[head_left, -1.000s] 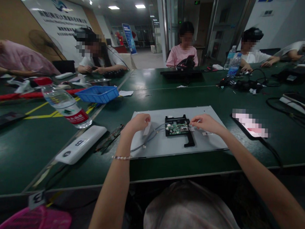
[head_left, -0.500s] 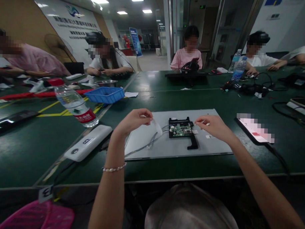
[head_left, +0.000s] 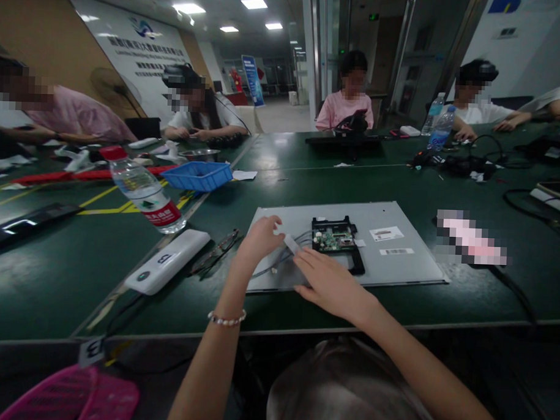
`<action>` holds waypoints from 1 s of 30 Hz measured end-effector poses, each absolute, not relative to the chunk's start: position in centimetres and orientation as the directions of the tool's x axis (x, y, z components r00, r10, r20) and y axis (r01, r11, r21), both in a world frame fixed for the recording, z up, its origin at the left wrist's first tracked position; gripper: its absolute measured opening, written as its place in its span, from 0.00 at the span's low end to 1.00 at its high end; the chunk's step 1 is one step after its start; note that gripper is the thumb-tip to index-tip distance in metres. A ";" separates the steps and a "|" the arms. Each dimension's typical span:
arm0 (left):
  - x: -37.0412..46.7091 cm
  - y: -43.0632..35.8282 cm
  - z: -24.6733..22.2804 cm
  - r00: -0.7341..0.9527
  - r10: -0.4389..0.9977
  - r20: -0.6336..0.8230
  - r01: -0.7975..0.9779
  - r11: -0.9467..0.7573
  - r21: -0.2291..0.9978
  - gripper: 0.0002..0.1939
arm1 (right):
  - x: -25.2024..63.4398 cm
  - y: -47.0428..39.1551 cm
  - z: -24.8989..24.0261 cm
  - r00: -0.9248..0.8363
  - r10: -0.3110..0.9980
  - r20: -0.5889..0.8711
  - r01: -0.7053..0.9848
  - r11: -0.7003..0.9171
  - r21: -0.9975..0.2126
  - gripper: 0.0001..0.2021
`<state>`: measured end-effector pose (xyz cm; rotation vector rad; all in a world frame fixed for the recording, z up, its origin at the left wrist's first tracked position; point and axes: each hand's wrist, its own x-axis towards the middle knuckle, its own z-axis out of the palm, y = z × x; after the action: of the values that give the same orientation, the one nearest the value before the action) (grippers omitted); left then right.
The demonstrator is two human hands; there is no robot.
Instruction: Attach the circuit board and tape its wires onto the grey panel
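Observation:
A grey flat panel [head_left: 375,250] lies on the table before me. Fixed at its middle is a black bracket [head_left: 359,262] holding a green circuit board [head_left: 336,239], with thin grey cables [head_left: 278,266] leading off to the left. My left hand [head_left: 259,243], fingers curled, pinches one end of a small white strip of tape [head_left: 291,243] over the cables. Fingers stretched out, my right hand [head_left: 330,284] touches the strip's other end and covers part of the panel's near side. Two labels show on the panel, a white sticker [head_left: 386,233] and a barcode label [head_left: 397,252].
Left of the panel are glasses [head_left: 216,254], a white power bank [head_left: 168,261], a water bottle [head_left: 145,193] and a blue tray [head_left: 198,176]. A phone [head_left: 472,238] with a cable lies to the right. Several people sit around the table.
My right hand has moved left from beside the board to the strip, uncovering the labels. My left hand has lowered slightly, with the strip now down at the cables.

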<state>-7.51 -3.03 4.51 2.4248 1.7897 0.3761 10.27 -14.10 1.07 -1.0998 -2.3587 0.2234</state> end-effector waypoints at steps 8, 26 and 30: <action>-4.2 -9.9 3.7 0.289 0.906 0.308 0.932 -0.339 0.125 0.17 | 10.4 -14.1 -0.1 -0.528 0.767 0.364 0.647 0.641 -0.412 0.24; -3.9 -9.7 0.3 0.242 0.946 0.214 0.940 -0.283 0.192 0.15 | 10.3 -15.5 -1.1 -0.479 0.801 0.360 0.704 0.595 -0.386 0.27; -3.7 -9.9 0.8 0.240 0.948 0.210 0.958 -0.266 0.105 0.15 | 10.5 -16.0 -1.3 -0.467 0.812 0.349 0.710 0.580 -0.399 0.25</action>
<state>-3.72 -9.87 0.78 2.5091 1.9304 0.3700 10.52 -15.98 -1.26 -1.2133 -2.3076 0.2686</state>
